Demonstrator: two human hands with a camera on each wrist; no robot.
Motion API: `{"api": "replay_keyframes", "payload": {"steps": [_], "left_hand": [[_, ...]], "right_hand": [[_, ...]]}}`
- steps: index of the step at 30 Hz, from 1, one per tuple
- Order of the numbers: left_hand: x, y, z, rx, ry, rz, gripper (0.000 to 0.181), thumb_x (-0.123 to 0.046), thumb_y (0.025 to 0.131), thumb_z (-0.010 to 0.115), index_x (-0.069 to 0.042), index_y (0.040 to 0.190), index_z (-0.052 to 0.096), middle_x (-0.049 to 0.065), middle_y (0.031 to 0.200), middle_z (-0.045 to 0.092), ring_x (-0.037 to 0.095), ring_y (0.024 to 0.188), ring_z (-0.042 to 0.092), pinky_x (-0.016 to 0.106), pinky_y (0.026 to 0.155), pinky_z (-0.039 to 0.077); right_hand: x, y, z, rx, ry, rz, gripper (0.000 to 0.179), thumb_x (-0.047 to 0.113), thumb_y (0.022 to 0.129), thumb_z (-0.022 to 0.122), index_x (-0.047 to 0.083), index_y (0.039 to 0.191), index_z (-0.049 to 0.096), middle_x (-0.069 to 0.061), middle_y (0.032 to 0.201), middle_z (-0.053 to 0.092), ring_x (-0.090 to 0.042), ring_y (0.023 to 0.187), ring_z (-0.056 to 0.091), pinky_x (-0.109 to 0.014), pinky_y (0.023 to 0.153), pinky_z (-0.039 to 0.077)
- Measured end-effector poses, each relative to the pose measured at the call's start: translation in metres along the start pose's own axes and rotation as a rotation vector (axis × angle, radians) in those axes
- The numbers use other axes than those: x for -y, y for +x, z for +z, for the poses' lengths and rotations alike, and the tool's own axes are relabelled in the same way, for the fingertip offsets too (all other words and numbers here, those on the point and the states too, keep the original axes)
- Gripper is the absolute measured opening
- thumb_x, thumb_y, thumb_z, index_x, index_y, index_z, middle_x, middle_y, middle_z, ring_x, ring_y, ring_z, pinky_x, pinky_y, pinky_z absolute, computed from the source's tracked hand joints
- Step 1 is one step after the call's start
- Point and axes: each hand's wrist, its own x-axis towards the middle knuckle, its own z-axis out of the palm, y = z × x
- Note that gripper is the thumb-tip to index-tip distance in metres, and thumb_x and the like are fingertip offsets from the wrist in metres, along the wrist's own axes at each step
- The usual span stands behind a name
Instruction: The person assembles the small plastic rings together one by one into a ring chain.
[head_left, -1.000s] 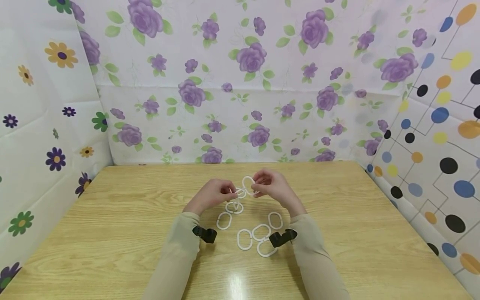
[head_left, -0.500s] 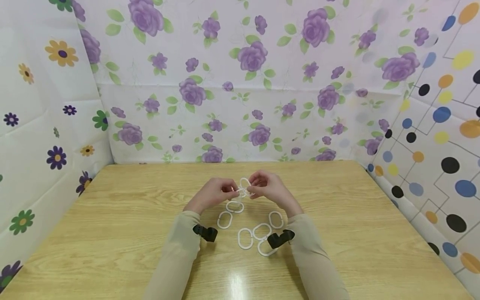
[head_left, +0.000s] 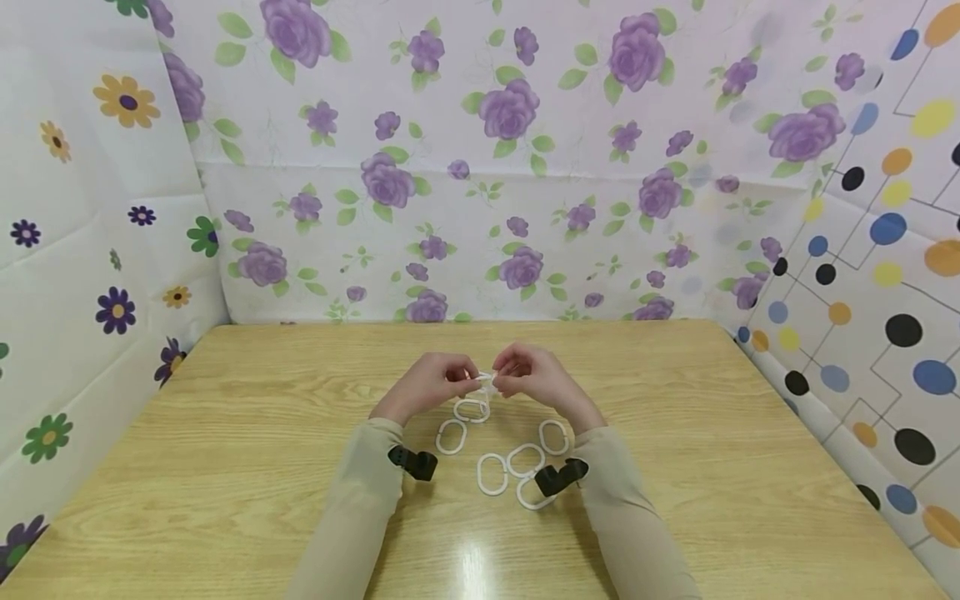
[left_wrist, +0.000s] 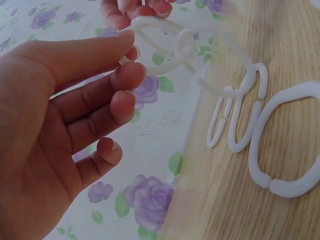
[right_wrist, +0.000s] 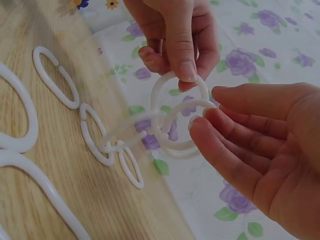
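Note:
White plastic oval chain links, each with a small gap, are the objects here. My left hand [head_left: 431, 385] pinches one link [right_wrist: 154, 97] between thumb and fingers. My right hand [head_left: 546, 385] pinches another link [right_wrist: 182, 104] by its end, with the fingertips of both hands close together. In the right wrist view the two held links overlap, one passing across the other. From the left hand's link a short chain hangs down to the table, with a joined link [head_left: 457, 407] and an end link [head_left: 438, 438] below the left hand.
Several loose white links lie nearer the body, between the forearms: one link [head_left: 481, 475] at left, another link [head_left: 510, 462] beside it, and a further link [head_left: 567, 437] by the right wrist. The wooden table [head_left: 247, 467] meets a flowered cloth wall [head_left: 480, 250] behind.
The right hand has brought its link leftward and down to the left hand's link. That link stood upright and visible before and now lies flatter, mostly hidden between the fingers.

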Motion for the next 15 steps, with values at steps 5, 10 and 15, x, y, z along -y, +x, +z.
{"api": "replay_keyframes", "payload": {"steps": [5, 10, 15], "left_hand": [[-0.0001, 0.0008, 0.0012, -0.019, 0.021, 0.004, 0.010, -0.025, 0.094, 0.065, -0.016, 0.095, 0.068, 0.004, 0.076, 0.067, 0.018, 0.069, 0.061, 0.028, 0.066, 0.046], [-0.0005, 0.0016, 0.0014, -0.031, 0.046, 0.014, 0.010, -0.025, 0.094, 0.064, -0.016, 0.096, 0.068, 0.003, 0.075, 0.067, 0.010, 0.065, 0.056, 0.027, 0.064, 0.045], [-0.0013, 0.0009, -0.0003, -0.038, 0.050, 0.019, 0.010, -0.026, 0.095, 0.063, -0.017, 0.095, 0.068, 0.005, 0.076, 0.068, 0.011, 0.065, 0.056, 0.027, 0.064, 0.045]], "right_hand": [[-0.0012, 0.0011, 0.0028, -0.007, -0.151, -0.059, 0.028, 0.010, 0.087, 0.071, -0.003, 0.109, 0.061, -0.013, 0.091, 0.066, -0.012, 0.076, 0.063, -0.040, 0.073, 0.056], [-0.0009, 0.0014, 0.0049, -0.048, -0.275, -0.084, 0.022, 0.017, 0.087, 0.073, 0.006, 0.104, 0.063, -0.006, 0.084, 0.064, -0.010, 0.074, 0.060, -0.026, 0.073, 0.050], [-0.0006, 0.0002, 0.0041, -0.082, -0.296, -0.072, 0.018, 0.017, 0.086, 0.074, 0.009, 0.098, 0.063, -0.004, 0.081, 0.059, -0.011, 0.074, 0.057, -0.025, 0.071, 0.049]]}}
